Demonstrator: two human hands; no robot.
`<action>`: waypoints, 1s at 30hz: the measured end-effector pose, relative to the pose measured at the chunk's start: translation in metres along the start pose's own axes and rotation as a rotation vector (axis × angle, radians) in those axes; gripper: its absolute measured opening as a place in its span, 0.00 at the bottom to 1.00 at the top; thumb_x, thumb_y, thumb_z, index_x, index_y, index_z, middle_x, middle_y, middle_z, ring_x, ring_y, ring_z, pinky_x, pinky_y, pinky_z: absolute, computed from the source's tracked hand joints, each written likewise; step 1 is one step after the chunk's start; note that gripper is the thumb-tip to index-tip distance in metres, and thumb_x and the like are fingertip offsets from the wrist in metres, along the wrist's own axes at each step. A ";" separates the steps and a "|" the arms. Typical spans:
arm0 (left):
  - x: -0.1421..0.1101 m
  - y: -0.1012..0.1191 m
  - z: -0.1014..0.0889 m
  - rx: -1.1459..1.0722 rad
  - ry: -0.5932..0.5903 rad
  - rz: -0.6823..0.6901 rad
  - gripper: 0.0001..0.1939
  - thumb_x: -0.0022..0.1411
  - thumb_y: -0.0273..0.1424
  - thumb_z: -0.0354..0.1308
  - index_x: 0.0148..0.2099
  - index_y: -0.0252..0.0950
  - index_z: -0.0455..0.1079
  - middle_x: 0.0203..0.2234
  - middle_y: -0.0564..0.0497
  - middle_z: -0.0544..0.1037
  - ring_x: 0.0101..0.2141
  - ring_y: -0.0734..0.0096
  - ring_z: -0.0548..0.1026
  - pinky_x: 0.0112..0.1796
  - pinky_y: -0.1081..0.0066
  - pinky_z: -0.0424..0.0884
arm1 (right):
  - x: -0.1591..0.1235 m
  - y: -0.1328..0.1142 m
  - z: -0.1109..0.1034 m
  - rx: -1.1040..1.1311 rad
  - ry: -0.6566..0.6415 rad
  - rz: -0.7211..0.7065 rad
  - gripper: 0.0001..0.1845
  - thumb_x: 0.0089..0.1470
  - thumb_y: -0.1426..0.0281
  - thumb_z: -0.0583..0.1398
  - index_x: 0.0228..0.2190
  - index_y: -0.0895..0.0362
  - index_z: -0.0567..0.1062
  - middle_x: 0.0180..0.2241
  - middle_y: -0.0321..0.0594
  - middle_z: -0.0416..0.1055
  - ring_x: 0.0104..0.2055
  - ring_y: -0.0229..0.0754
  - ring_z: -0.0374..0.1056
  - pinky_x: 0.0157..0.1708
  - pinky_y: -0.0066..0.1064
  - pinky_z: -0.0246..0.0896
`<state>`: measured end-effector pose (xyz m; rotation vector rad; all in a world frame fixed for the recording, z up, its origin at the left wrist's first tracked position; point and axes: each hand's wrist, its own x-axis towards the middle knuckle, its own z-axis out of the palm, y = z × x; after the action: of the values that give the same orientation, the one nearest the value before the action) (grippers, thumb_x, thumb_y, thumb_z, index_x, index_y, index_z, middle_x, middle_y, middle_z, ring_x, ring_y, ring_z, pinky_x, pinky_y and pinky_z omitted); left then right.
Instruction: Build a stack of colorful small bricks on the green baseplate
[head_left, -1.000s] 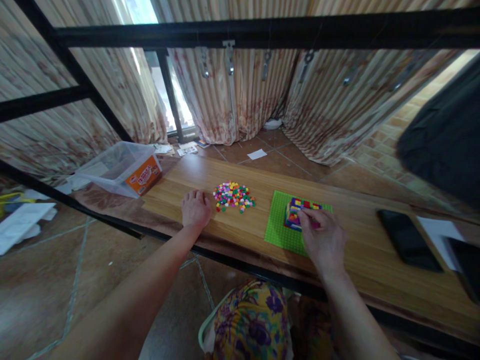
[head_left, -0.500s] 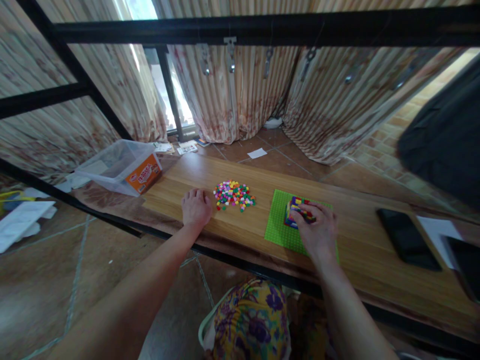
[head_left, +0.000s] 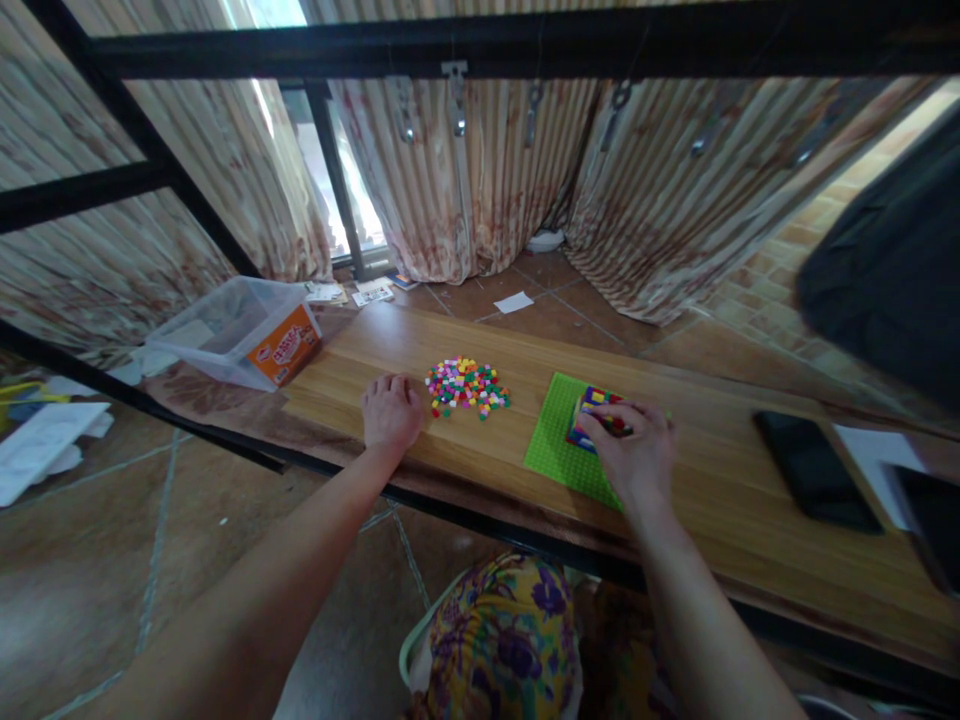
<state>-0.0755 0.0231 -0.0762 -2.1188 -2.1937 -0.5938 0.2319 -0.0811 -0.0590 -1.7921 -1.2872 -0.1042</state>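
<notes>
My right hand (head_left: 636, 448) is closed over a small hollow-looking structure of coloured toy bricks (head_left: 589, 408), thumb on its near left side and fingers over the right. The structure stands on a green studded baseplate (head_left: 559, 445), and my hand covers much of its right part. My left hand (head_left: 392, 412) rests on the wooden board, fingers curled under; whatever may be inside them is hidden. Just right of it lies a loose pile of small coloured bricks (head_left: 466, 385).
A clear plastic bin (head_left: 225, 345) with an orange label stands past the board's left end. To the right lie a black phone (head_left: 816, 470), a white paper (head_left: 874, 460) and another dark device (head_left: 930, 520). Black metal bars (head_left: 480, 55) cross above the wooden board (head_left: 712, 480).
The green baseplate has turned slightly clockwise, with the brick structure and my right hand still on it. My left hand stays in place by the pile.
</notes>
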 end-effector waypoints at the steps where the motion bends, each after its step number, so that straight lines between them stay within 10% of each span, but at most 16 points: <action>1: 0.000 0.000 0.000 0.003 -0.002 -0.001 0.19 0.66 0.32 0.47 0.53 0.33 0.73 0.51 0.38 0.76 0.53 0.49 0.70 0.53 0.54 0.65 | 0.000 -0.001 0.000 -0.006 -0.001 -0.003 0.18 0.51 0.53 0.64 0.29 0.55 0.83 0.38 0.48 0.75 0.45 0.52 0.68 0.53 0.51 0.56; 30: -0.001 0.001 -0.002 0.015 0.011 0.018 0.21 0.66 0.32 0.46 0.55 0.32 0.72 0.51 0.38 0.76 0.53 0.49 0.70 0.54 0.55 0.65 | -0.002 -0.002 0.002 -0.027 0.011 0.022 0.18 0.52 0.52 0.63 0.30 0.53 0.83 0.38 0.47 0.74 0.44 0.51 0.66 0.51 0.48 0.55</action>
<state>-0.0753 0.0219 -0.0744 -2.1205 -2.1639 -0.5842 0.2289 -0.0808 -0.0599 -1.8260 -1.2631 -0.1198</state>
